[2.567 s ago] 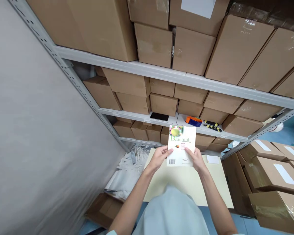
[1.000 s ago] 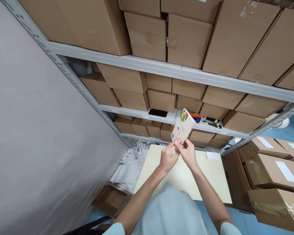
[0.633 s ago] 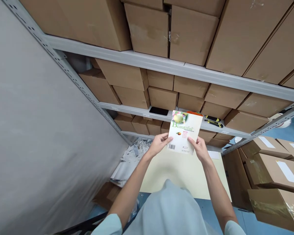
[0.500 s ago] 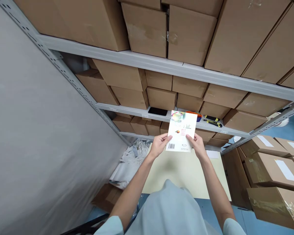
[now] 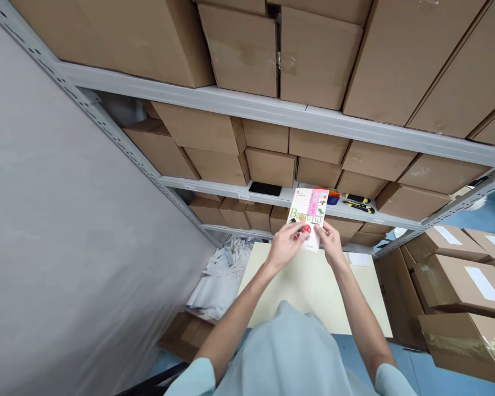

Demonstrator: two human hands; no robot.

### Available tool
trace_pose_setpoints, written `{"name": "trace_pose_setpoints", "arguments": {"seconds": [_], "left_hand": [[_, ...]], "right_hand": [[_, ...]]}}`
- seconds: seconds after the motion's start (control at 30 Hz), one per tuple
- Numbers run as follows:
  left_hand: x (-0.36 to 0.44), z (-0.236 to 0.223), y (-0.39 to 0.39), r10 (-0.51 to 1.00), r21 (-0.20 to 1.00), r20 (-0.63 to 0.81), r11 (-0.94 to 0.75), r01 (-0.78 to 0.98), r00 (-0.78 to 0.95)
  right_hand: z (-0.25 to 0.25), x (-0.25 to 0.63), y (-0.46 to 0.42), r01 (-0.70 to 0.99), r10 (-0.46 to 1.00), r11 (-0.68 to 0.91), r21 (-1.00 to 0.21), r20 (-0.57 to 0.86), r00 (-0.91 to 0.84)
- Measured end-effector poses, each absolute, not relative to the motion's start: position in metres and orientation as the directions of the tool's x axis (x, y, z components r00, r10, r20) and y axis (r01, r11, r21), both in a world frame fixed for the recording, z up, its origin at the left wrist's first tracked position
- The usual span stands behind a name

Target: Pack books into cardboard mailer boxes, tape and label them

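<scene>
A small white booklet point(image 5: 300, 208) is held up over the table, its front cover facing me. The cover carries a pink strip, green "Beautiful" lettering and a picture of red fruit. My right hand point(image 5: 330, 242) grips its lower right edge, thumb in front and fingers behind. My left hand point(image 5: 286, 243) lies across the lower left of the cover, its thumb and fingers apart around the red fruit picture; whether the fingertips touch the paper is hard to tell.
A pale table point(image 5: 313, 297) stands below, a white card point(image 5: 358, 259) at its back right. The shelf ahead bears cartons, a black phone point(image 5: 265, 188), an orange and blue item point(image 5: 333, 197) and yellow-black cutters point(image 5: 358, 207). Cartons point(image 5: 462, 280) are stacked right; paper scraps point(image 5: 218, 280) lie left.
The booklet has been turned from its back cover to its front. My left hand has left the side edge and come across the cover, while my right hand stays on the right edge.
</scene>
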State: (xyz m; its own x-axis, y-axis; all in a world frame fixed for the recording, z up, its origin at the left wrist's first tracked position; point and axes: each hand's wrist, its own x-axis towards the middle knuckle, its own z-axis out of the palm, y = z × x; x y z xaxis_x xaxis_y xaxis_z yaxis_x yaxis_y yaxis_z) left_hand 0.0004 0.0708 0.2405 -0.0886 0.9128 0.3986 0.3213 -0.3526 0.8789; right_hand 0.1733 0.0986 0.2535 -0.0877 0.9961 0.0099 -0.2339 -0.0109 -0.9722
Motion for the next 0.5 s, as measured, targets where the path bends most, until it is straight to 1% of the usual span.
{"name": "trace_pose_setpoints", "arguments": {"seconds": [0.07,0.1,0.13,0.2,0.23,0.3,0.37,0.43,0.5], "left_hand": [[-0.023,0.238,0.087,0.901,0.914,0.348,-0.264,0.308,-0.259],[-0.034,0.237,0.095,0.905,0.938,0.290,-0.203,0.282,-0.312],[-0.043,0.237,0.101,0.927,0.963,0.208,-0.140,0.228,-0.311],[-0.056,0.236,0.109,0.984,0.996,0.055,-0.042,0.083,-0.171],[-0.059,0.236,0.112,0.997,1.000,0.015,-0.014,0.015,-0.078],[-0.061,0.238,0.113,0.999,0.997,0.020,-0.017,-0.070,0.040],[-0.060,0.240,0.113,0.996,0.995,0.076,-0.073,-0.071,0.041],[-0.060,0.244,0.114,0.989,0.989,0.151,-0.151,-0.007,-0.010],[-0.061,0.248,0.113,0.967,0.965,0.247,-0.240,0.105,-0.065]], "right_hand": [[0.251,0.189,0.105,-0.242,0.982,-0.109,-0.964,-0.067,-0.176],[0.249,0.195,0.107,-0.243,0.974,-0.135,-0.960,-0.084,-0.210],[0.248,0.201,0.108,-0.246,0.968,-0.145,-0.958,-0.086,-0.235],[0.247,0.207,0.109,-0.255,0.962,-0.134,-0.958,-0.065,-0.264],[0.246,0.208,0.109,-0.255,0.961,-0.124,-0.959,-0.051,-0.273],[0.246,0.211,0.111,-0.244,0.957,-0.101,-0.965,-0.027,-0.289],[0.247,0.213,0.116,-0.198,0.958,-0.059,-0.978,0.000,-0.287],[0.249,0.218,0.122,-0.097,0.967,0.039,-0.994,0.062,-0.248],[0.251,0.222,0.129,0.035,0.968,0.181,-0.983,0.172,-0.183]]}}
